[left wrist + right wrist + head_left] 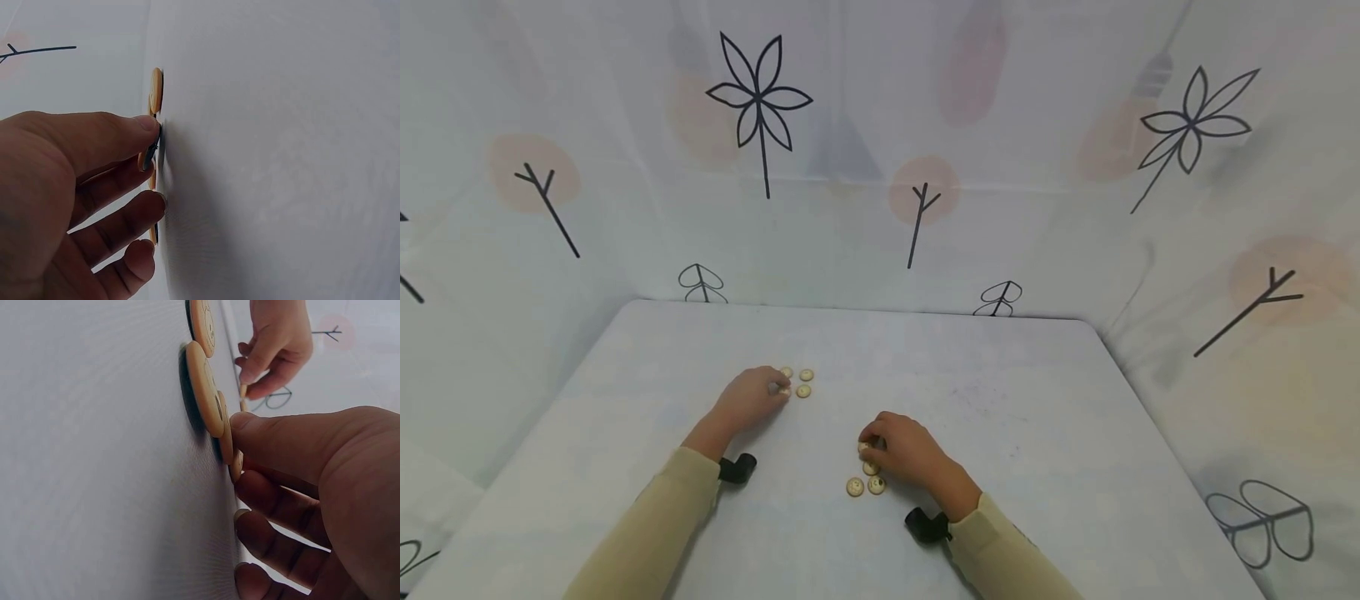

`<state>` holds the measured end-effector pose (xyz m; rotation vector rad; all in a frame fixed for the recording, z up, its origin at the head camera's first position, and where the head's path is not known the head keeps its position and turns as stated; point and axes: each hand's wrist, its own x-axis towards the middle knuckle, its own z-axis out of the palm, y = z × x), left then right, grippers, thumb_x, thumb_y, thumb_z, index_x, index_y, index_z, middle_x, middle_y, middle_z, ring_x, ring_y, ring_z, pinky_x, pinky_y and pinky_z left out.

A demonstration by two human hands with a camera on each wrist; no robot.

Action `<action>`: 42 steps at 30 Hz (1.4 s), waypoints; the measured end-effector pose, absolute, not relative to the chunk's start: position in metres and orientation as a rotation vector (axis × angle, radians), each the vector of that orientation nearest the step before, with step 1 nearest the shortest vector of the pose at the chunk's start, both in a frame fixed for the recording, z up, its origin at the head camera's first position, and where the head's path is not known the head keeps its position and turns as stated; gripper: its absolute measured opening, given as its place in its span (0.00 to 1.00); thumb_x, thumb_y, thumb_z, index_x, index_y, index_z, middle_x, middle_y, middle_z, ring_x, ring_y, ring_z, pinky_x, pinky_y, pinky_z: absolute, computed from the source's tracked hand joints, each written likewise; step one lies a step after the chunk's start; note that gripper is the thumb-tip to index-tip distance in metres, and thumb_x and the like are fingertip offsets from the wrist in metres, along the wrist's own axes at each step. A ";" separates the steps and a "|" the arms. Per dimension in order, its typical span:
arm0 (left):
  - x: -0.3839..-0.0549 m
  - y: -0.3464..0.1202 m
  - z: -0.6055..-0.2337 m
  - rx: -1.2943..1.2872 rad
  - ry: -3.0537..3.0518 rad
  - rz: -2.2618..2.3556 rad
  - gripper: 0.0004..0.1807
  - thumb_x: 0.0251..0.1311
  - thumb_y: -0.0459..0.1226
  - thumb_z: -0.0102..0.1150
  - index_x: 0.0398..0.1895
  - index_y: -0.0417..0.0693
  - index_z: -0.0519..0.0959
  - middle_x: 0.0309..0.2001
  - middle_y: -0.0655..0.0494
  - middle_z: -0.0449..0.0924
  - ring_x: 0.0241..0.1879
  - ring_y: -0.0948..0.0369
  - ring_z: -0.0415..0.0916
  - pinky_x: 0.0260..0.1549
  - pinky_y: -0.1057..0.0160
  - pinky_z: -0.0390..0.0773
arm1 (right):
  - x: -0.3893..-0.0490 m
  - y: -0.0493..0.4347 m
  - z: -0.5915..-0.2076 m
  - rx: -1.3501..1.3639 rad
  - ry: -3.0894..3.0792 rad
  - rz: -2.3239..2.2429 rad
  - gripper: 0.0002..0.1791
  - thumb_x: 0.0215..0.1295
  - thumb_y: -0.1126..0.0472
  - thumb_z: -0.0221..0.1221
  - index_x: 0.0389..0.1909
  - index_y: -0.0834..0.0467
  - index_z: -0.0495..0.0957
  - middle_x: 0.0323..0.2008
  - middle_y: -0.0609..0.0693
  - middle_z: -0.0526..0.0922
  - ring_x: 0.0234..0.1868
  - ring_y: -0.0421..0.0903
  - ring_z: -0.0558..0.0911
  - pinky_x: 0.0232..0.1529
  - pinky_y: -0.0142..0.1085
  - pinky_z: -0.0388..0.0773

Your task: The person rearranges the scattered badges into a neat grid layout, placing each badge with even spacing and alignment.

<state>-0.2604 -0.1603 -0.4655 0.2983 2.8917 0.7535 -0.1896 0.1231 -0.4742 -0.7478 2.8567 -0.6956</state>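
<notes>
Small round tan discs with dark drawn markings lie on the white table in two clusters. In the head view, my left hand (pixel 752 397) is at the farther cluster. Its thumb and index finger pinch one disc (pixel 147 157), which tilts close to the tabletop. Beside those fingers lie other discs (pixel 803 391), one of them another disc (pixel 156 90) past the thumb tip. At the nearer cluster, my right hand (pixel 904 447) pinches a disc (pixel 237 466) by its edge between thumb and index finger. Other discs (pixel 855 487) lie just below that hand, two of them overlapping in the right wrist view.
The white table (pixel 1037 417) spreads out around both clusters. A pale cloth (pixel 850 233) with printed flowers and twigs hangs behind and at the sides. A black wrist camera (pixel 737 468) sits by the left sleeve, and another black camera (pixel 927 527) by the right sleeve.
</notes>
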 end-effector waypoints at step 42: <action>-0.264 -0.160 -0.463 0.224 2.928 0.583 0.14 0.63 0.40 0.58 0.50 0.48 0.81 0.56 0.47 0.79 0.61 0.46 0.71 0.61 0.45 0.69 | -0.188 0.122 -0.469 -0.708 2.843 -0.686 0.11 0.63 0.50 0.63 0.42 0.50 0.83 0.38 0.41 0.79 0.37 0.37 0.76 0.40 0.36 0.74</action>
